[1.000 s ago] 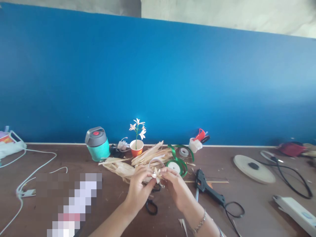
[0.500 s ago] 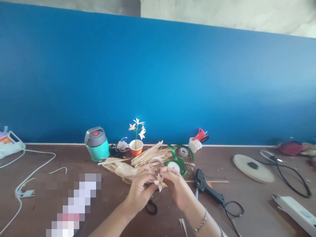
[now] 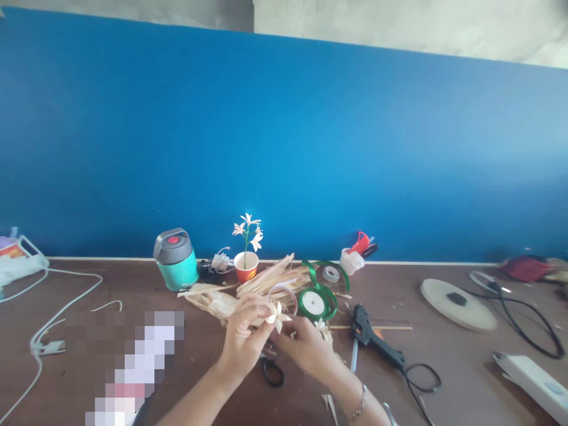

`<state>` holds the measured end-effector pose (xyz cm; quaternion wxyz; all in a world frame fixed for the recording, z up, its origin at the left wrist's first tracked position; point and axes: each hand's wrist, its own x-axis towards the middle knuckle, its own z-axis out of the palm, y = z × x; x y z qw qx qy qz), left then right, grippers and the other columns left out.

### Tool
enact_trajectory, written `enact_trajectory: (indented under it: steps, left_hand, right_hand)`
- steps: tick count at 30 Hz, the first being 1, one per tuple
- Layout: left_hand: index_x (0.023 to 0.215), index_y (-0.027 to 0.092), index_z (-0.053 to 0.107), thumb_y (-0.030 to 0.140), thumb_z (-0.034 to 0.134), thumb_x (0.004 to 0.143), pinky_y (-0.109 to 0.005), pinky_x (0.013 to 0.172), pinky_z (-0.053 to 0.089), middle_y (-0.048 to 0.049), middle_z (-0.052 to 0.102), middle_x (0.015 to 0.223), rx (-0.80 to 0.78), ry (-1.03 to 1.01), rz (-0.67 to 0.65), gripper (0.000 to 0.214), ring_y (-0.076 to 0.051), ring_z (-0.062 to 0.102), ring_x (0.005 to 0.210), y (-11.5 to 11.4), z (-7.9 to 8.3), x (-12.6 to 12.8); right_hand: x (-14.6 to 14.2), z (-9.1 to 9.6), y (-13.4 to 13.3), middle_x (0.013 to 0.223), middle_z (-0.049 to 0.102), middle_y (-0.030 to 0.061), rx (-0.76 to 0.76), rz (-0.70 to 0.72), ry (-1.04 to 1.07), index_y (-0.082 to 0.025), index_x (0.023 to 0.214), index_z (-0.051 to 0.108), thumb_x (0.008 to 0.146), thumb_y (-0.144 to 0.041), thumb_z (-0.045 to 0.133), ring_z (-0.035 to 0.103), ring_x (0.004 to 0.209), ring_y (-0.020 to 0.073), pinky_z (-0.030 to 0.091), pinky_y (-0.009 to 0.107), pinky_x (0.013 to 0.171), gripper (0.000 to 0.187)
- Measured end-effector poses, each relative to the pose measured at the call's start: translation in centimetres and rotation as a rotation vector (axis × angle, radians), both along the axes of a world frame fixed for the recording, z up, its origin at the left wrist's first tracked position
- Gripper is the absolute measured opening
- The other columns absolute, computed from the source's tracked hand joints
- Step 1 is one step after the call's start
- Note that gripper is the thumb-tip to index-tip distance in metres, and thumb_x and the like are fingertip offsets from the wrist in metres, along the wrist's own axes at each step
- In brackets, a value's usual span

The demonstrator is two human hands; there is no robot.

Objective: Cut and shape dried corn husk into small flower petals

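Note:
A pale artificial flower with pointed petals, seemingly of dried husk, faces up between my hands. My left hand pinches it at the left with thumb and fingertips. Just below and to the right, my right hand has its fingers curled together under the bloom; what they grip is hidden. Behind the hands lie dried corn husks and a spool of green ribbon. Black-handled scissors lie partly hidden beneath the hands. Another small pale flower shows beyond my right hand.
A paper cup holds a stem of similar flowers. Right of my hands lies a glue gun with its cord, near a thin stick. A teal container, a round pale disc and white cables surround the work area.
My right hand has dropped lower, under the flower, with its fingers curled in. The flower has shifted slightly left and up, and my left hand stays on it.

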<state>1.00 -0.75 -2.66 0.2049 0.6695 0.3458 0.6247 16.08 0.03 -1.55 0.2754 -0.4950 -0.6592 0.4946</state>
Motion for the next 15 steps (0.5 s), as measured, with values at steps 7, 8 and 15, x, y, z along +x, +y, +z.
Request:
enact_trajectory:
  steps: [7,8,15]
  left_hand:
    - [0.076,0.021,0.060,0.012,0.060,0.081,-0.029,0.076,0.046,-0.0012,0.064,0.079,-0.038,-0.037,0.129,0.010,-0.017,0.058,0.081,0.1,0.0,-0.4]
    - [0.077,0.021,0.060,0.012,0.060,0.081,-0.029,0.077,0.046,-0.0011,0.064,0.080,-0.027,-0.044,0.134,0.010,-0.017,0.058,0.082,0.1,0.0,-0.4]
    - [0.076,0.021,0.058,0.011,0.057,0.079,-0.030,0.079,0.045,-0.0008,0.062,0.081,-0.028,-0.054,0.172,0.011,-0.018,0.058,0.083,0.1,-0.1,-0.6]
  right_hand:
    - [-0.1,0.7,-1.4,0.076,0.065,0.0014,0.210,0.113,-0.259,-0.017,0.067,0.066,0.067,-0.016,0.064,0.055,0.068,0.0148,0.038,0.024,0.062,0.003]
    - [0.0,0.6,-1.3,0.073,0.065,0.0017,0.205,0.097,-0.273,-0.017,0.064,0.065,0.068,-0.017,0.063,0.056,0.067,0.0153,0.039,0.024,0.062,0.004]
    - [1.0,0.3,0.7,0.084,0.067,0.0051,0.347,-0.177,-0.012,-0.018,0.094,0.065,0.075,-0.020,0.054,0.059,0.074,0.0190,0.044,0.028,0.065,0.022]
